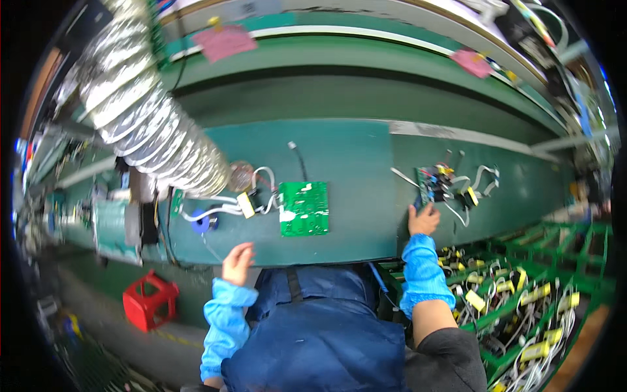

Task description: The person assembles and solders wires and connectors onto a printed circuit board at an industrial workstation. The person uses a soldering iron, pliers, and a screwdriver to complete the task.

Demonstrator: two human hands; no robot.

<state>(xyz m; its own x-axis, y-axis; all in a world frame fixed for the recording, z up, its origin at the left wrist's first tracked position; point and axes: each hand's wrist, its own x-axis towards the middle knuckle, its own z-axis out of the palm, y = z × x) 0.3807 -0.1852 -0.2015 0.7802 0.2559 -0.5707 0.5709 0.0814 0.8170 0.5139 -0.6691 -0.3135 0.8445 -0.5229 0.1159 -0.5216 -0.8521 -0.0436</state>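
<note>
A green circuit board lies solder side up on the bench in front of me. A black lead runs from its far edge, and white cables with a yellow-labelled part join its left side. My left hand hovers at the bench's near edge, left of this board, its fingers loosely apart and holding nothing. Farther right, my right hand grips the near edge of a second circuit board, which stands component side in view with white cables spreading from it. The fingertips are partly hidden against that board.
A silver flexible duct hangs over the left of the bench, near a blue solder-wire spool. Green crates full of cabled boards stand at my right. A red stool is on the floor at left. A shelf spans the back.
</note>
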